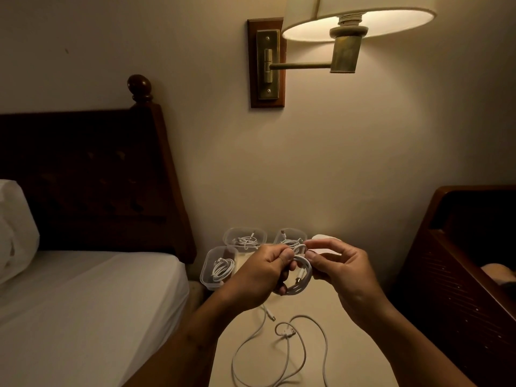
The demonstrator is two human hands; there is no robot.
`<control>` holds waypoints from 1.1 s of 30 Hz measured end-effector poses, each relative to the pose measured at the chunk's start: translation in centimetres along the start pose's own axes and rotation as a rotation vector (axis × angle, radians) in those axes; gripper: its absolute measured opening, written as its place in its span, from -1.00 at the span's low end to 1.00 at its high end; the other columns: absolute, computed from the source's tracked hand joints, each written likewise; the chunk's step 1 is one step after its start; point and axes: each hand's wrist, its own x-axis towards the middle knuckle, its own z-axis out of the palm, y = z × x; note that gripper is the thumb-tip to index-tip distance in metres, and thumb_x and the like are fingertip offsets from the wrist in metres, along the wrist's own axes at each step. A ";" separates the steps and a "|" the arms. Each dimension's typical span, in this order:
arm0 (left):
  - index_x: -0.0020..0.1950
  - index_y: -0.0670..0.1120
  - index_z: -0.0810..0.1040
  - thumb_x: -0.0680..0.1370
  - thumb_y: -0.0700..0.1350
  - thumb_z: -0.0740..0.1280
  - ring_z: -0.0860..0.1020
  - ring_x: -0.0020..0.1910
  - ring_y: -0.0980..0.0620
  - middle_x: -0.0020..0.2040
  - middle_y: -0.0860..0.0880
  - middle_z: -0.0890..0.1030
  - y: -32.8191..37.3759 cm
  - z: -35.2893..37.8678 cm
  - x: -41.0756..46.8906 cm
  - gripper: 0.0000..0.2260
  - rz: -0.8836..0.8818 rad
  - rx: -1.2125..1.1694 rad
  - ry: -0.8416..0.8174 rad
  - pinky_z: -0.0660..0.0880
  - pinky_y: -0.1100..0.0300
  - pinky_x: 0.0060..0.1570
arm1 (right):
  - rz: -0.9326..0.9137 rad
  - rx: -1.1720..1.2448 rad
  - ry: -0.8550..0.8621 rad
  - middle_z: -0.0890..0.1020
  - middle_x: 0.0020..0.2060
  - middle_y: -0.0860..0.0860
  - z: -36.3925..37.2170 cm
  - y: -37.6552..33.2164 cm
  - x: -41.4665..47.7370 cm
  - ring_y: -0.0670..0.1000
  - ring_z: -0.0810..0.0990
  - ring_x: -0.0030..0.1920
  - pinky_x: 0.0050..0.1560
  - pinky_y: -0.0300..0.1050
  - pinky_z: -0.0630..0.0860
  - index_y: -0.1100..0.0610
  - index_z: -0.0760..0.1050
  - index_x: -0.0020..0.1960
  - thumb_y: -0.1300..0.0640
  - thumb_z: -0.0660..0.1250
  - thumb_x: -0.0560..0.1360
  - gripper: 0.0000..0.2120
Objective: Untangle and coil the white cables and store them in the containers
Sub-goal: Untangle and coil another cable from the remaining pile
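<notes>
Cable coil (306, 275) hangs as an upright loop above the nightstand (351, 314), long axis near vertical, 1 plug pointing down inside it. Left hand (259, 277) curls around its left side; right hand (342, 268) pinches its top. 3 containers (206, 265) sit behind.

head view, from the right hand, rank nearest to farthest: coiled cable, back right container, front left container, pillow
1. coiled cable, pinched by the right hand itself
2. back right container, just behind that hand
3. front left container, past the left hand
4. pillow, far left on the bed
</notes>
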 end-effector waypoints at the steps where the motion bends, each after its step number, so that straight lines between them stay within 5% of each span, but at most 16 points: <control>1: -0.06 -0.13 0.48 0.75 -0.10 0.10 0.38 -0.36 0.13 -0.27 -0.03 0.39 -0.1 0.1 0.0 -0.73 -0.002 0.009 0.017 0.45 0.24 -0.35 | -0.008 -0.037 0.005 0.74 -0.12 0.09 0.0 0.1 -0.1 0.15 0.71 -0.06 -0.10 -0.09 0.64 0.14 0.66 0.08 0.27 0.38 0.54 -0.84; 4: -0.07 -0.16 0.49 0.75 -0.11 0.09 0.37 -0.34 0.10 -0.29 -0.03 0.39 -0.5 0.3 -0.1 -0.71 -0.005 0.022 0.069 0.44 0.21 -0.36 | -0.045 -0.141 -0.028 0.73 -0.07 0.01 0.5 0.1 -0.8 0.06 0.67 0.01 -0.10 -0.17 0.63 0.04 0.66 0.12 0.17 0.39 0.57 -0.85; 7: 0.08 -0.33 0.49 0.75 -0.11 0.10 0.42 -0.33 0.08 -0.23 -0.10 0.44 -0.5 0.5 0.1 -0.69 0.005 0.043 0.077 0.44 0.23 -0.36 | -0.121 -0.413 -0.117 0.66 -0.01 -0.17 1.5 0.3 -2.0 -0.19 0.61 0.04 -0.04 -0.33 0.56 -0.12 0.53 0.25 -0.10 0.50 0.45 -0.60; 11: 0.13 -0.25 0.53 0.75 -0.09 0.10 0.46 -0.27 0.04 -0.18 -0.10 0.48 0.0 0.1 0.2 -0.70 -0.015 0.070 0.011 0.48 0.25 -0.34 | -0.272 -0.509 -0.071 0.65 -0.02 -0.25 1.7 0.4 -2.4 -0.26 0.60 0.07 -0.02 -0.40 0.54 -0.19 0.53 0.19 -0.01 0.47 0.48 -0.69; 15: -0.02 -0.13 0.50 0.75 -0.09 0.08 0.40 -0.33 0.09 -0.27 -0.05 0.41 0.2 0.0 0.2 -0.73 -0.029 0.100 -0.004 0.47 0.24 -0.34 | -0.470 -0.630 0.085 0.69 -0.08 -0.17 1.4 0.7 -2.4 -0.21 0.66 -0.06 -0.15 -0.34 0.60 0.08 0.68 0.15 0.06 0.46 0.51 -0.76; 18: -0.04 -0.11 0.50 0.75 -0.10 0.08 0.39 -0.35 0.11 -0.27 -0.05 0.40 0.3 0.3 0.3 -0.73 -0.021 0.080 0.034 0.46 0.26 -0.36 | -0.639 -0.758 0.180 0.65 0.03 -0.02 1.1 1.4 -2.1 -0.09 0.63 -0.05 -0.22 -0.25 0.61 0.06 0.71 0.09 0.01 0.46 0.48 -0.78; 23: -0.11 -0.10 0.49 0.75 -0.10 0.10 0.42 -0.39 0.11 -0.33 0.02 0.44 0.5 0.8 0.7 -0.71 -0.001 0.083 0.110 0.45 0.23 -0.38 | -0.999 -1.013 0.190 0.69 -0.15 0.10 0.9 3.2 -2.1 0.05 0.58 -0.10 -0.19 -0.15 0.55 0.19 0.73 -0.01 0.17 0.45 0.50 -0.87; 28: -0.14 -0.10 0.51 0.74 -0.09 0.12 0.41 -0.38 0.03 -0.32 -0.03 0.46 0.0 0.7 1.5 -0.69 -0.025 0.169 0.136 0.42 0.18 -0.38 | -1.081 -1.001 0.004 0.72 -0.12 0.07 0.9 2.9 -2.6 0.03 0.65 -0.10 -0.13 -0.14 0.61 0.20 0.72 0.01 0.17 0.43 0.52 -0.85; 33: -0.11 -0.12 0.51 0.74 -0.13 0.13 0.41 -0.36 0.06 -0.30 0.00 0.47 -0.2 0.5 1.4 -0.72 -0.025 0.151 0.092 0.42 0.22 -0.41 | -0.972 -0.716 0.076 0.71 -0.17 0.04 0.6 1.3 -2.5 -0.05 0.68 -0.13 -0.16 -0.18 0.62 0.25 0.69 -0.07 0.17 0.47 0.48 -0.86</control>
